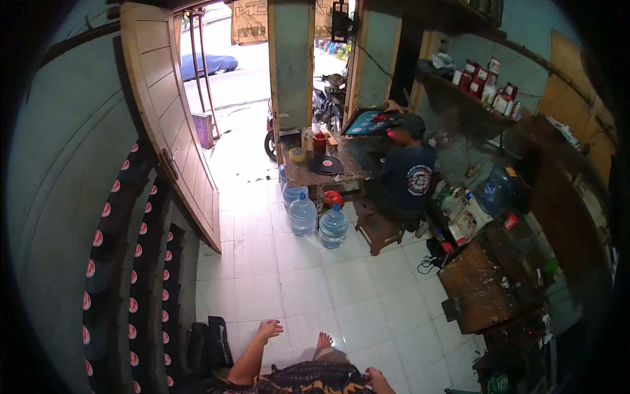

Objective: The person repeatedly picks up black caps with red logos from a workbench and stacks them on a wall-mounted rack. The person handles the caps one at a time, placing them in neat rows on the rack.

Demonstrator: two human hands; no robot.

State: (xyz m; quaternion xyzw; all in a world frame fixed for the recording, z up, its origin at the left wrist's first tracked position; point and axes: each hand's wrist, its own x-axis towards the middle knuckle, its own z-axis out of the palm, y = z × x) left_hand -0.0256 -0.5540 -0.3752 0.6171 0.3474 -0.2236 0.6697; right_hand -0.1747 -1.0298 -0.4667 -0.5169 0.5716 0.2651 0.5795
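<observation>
My left hand [269,328] is held out over the tiled floor, low in the centre-left, with fingers apart and nothing in it. My right hand [374,376] is at the bottom edge beside the dark patterned cloth [308,377] over my lap, its fingers curled at the cloth's edge; what they hold is unclear. My bare foot [324,340] shows on the white floor tiles [302,289] beyond the cloth. Dark items [216,341] lie left of my left arm, beside racks of black pieces with round red-and-white prints [134,276].
A co-worker [410,164] sits on a wooden stool [374,226], handling a printing frame [367,121] at a worktable [295,174]. Water jugs [303,217] stand below. An open door [164,118], a motorbike [328,98], cluttered shelves [472,98] and a stained bench [485,276] surround the room.
</observation>
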